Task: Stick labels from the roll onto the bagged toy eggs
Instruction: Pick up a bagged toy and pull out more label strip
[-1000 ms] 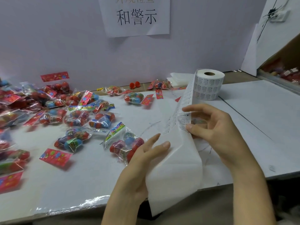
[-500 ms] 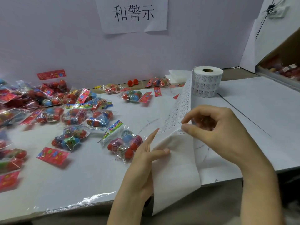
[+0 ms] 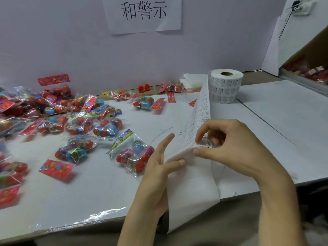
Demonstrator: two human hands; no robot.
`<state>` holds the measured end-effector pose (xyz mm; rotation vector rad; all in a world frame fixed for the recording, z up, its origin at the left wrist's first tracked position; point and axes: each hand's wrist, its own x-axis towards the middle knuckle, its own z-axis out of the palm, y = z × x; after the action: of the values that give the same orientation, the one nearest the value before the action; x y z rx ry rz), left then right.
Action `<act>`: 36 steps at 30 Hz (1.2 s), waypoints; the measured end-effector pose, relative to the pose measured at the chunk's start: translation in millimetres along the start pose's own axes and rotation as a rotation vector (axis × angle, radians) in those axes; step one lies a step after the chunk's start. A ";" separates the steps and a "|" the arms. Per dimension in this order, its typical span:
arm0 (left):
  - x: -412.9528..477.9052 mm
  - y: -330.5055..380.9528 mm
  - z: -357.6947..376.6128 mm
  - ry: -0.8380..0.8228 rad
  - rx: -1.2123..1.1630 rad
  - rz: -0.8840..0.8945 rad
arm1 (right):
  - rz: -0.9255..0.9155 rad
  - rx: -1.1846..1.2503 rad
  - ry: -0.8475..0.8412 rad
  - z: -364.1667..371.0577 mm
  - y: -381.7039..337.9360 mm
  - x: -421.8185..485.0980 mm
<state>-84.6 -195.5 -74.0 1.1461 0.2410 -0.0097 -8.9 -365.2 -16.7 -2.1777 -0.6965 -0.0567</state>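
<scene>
Fingers [image 3: 209,126] of my right hand [image 3: 236,150] pinch a label [image 3: 204,144] on the strip [image 3: 192,192]; my left hand [image 3: 158,167] pinches the strip too; roll [image 3: 225,87] at one o'clock.

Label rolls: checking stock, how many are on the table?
1: the label roll stands on end, back right on the table, its strip trailing forward. Others may be out of frame.

Print on label roll [image 3: 225,87] too small to read, leftmost bags [image 3: 10,176] blurred and cropped, wall sign [image 3: 143,13] cut at top, left hand [image 3: 156,169] fingers partly behind backing strip [image 3: 191,189], right hand [image 3: 236,148] covering pinched label [image 3: 204,143].
</scene>
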 end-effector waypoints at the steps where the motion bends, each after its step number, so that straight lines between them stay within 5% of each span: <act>1: 0.4 -0.4 0.1 -0.004 0.002 0.009 | 0.002 0.005 0.002 0.1 -0.1 -0.1; 14: 2.4 -6.4 2.4 -0.034 0.066 0.138 | 0.026 0.098 0.034 -2.0 5.3 0.5; 20: 1.3 -10.5 6.5 0.029 0.244 0.174 | 0.032 0.222 0.606 -10.2 19.5 3.8; 23: -0.2 -12.5 10.8 0.046 0.334 0.226 | -0.011 0.285 0.687 -12.7 12.7 0.8; 36: -2.9 2.5 7.8 0.119 0.155 0.476 | -0.152 0.362 0.008 9.4 -9.1 5.9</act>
<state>-85.7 -201.9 -68.1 1.3369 0.0681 0.4683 -10.2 -351.0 -14.9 -1.7772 -0.8000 -0.0167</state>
